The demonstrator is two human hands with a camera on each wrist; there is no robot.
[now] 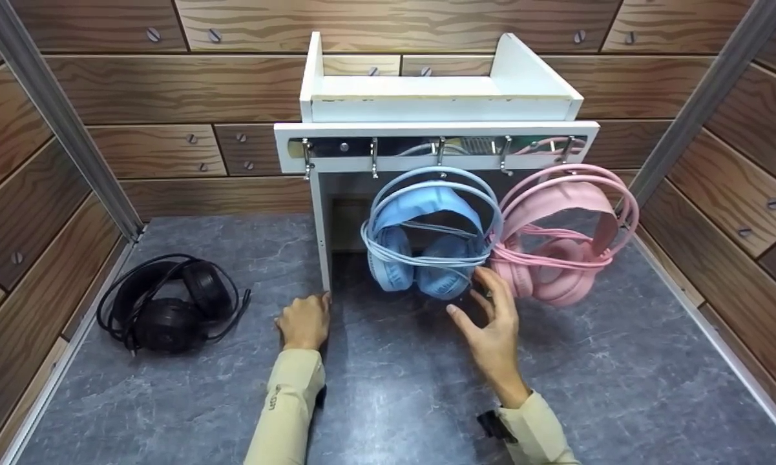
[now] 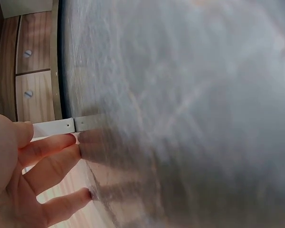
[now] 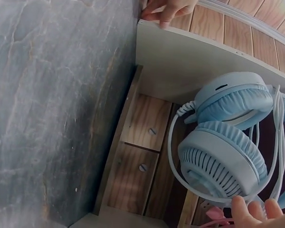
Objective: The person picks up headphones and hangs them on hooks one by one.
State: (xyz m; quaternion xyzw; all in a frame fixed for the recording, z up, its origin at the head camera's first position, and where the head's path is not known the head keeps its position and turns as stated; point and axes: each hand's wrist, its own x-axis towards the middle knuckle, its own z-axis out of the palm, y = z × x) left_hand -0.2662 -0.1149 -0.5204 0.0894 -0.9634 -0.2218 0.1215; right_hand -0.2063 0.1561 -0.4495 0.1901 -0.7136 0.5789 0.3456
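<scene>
Blue headphones (image 1: 436, 200) hang from a hook of the white rack (image 1: 291, 129), their cable wound around them. Beneath their right ear cup (image 1: 444, 274), my right hand (image 1: 496, 323) has thumb and fingers spread apart, with fingertips at the cup's edge; whether they press it cannot be told. In the right wrist view those fingers (image 3: 256, 213) show at the bottom, beside the blue cup and cable. My left hand (image 1: 305, 323) grips the lower front edge of the rack's side panel (image 2: 52, 128), thumb on one side and fingers on the other. Pink headphones (image 1: 565, 194) hang right of the blue pair.
Black headphones (image 1: 168, 323) with a loosely looped cable lie on the grey marbled table (image 1: 388, 400) at the left. Several metal hooks line the rack's front rail (image 1: 342, 166). Wood-patterned walls (image 1: 136, 90) stand at the back and both sides.
</scene>
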